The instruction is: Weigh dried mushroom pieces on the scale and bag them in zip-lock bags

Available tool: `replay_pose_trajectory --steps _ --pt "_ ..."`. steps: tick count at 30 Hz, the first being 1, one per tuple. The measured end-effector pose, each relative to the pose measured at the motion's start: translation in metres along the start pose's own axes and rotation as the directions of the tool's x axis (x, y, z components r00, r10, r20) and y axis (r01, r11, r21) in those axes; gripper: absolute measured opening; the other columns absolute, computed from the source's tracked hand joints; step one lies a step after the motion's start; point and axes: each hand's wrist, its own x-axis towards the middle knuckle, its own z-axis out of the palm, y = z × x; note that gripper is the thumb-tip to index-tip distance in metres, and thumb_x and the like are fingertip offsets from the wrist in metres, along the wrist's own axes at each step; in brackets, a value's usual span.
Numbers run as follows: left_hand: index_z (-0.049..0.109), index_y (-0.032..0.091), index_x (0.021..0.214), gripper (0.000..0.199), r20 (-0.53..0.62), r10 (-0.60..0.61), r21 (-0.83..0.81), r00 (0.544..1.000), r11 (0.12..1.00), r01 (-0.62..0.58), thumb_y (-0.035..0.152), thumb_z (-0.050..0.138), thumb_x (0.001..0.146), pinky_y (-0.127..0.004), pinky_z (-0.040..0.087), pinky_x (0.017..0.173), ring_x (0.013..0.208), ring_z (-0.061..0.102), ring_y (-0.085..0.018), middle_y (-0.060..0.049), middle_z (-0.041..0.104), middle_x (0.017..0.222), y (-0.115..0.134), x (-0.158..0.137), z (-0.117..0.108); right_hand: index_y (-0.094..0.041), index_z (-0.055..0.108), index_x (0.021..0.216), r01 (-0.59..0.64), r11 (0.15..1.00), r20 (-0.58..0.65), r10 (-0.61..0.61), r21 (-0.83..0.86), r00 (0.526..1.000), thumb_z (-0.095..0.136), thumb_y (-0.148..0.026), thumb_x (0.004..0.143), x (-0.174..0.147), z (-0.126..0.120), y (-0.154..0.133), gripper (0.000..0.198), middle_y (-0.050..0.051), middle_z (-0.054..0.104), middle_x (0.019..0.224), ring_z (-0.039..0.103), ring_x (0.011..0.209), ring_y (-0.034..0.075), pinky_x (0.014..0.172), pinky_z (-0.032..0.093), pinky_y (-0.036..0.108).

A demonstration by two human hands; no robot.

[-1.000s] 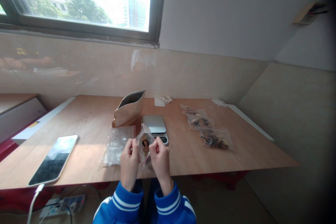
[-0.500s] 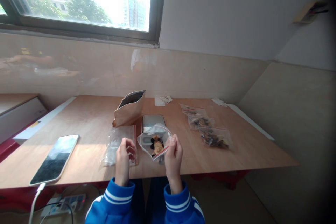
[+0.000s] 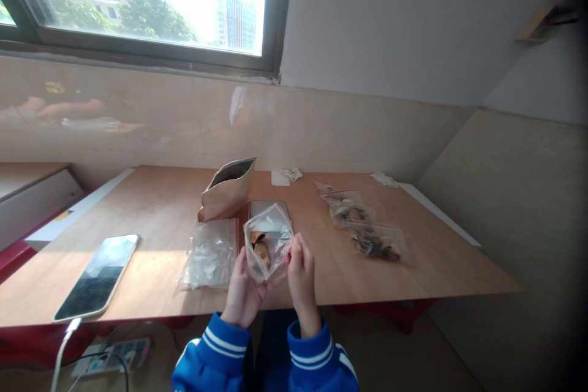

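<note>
Our left hand [image 3: 243,296] grasps the clear bag [image 3: 281,237] from seven o'clock; our right hand [image 3: 302,275] pinches its three-o'clock edge, probably keeping the mouth open; the brown pouch [image 3: 226,197] stands at eleven.

Both hands [image 3: 243,292] [image 3: 302,274] close together, left palm apparently upward.

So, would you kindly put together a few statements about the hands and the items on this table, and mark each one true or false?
1. The left hand and the right hand both hold one clear bag with brown pieces in it. True.
2. The right hand rests on the phone. False: it grips the clear bag, and the phone lies well to the left.
3. The brown pouch has its mouth open. True.
4. The filled bags lie left of the brown pouch. False: they lie to its right.
5. A white cable runs to the phone. True.
</note>
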Motion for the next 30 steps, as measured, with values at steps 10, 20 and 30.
replay_pose_trajectory --steps 10,20,30 --pt "0.063 0.016 0.109 0.030 -0.169 0.076 0.191 0.983 0.981 -0.043 0.035 0.052 0.088 -0.022 0.053 0.059 0.078 0.067 -0.015 -0.007 0.071 0.096 0.021 0.000 -0.005 -0.019 0.065 0.095 0.172 0.983 0.058 -0.168 -0.064 0.984 0.050 -0.038 0.089 0.015 -0.025 -0.012 0.026 0.007 0.067 0.096 0.063 0.085 0.018 0.076 0.051 0.031" --pt "0.062 0.017 0.118 0.048 -0.080 0.123 0.303 0.989 0.948 -0.094 0.031 0.073 0.074 -0.025 0.055 0.069 0.086 0.068 -0.017 -0.008 0.072 0.103 0.019 0.004 -0.018 -0.020 0.059 0.122 -0.177 0.979 0.474 0.109 0.100 0.874 0.060 -0.046 0.083 0.010 -0.015 0.003 0.047 0.008 0.069 0.103 0.066 0.097 0.024 0.085 0.053 0.036" --pt "0.064 0.017 0.121 0.057 -0.023 0.122 0.431 0.992 0.897 -0.100 0.035 0.077 0.068 -0.031 0.055 0.075 0.099 0.065 -0.026 -0.011 0.068 0.117 0.017 0.007 -0.023 -0.024 0.054 0.127 -0.163 0.984 0.460 0.111 0.075 0.881 0.068 -0.043 0.077 0.008 -0.002 0.013 0.056 0.009 0.058 0.129 0.058 0.115 0.026 0.098 0.047 0.042"
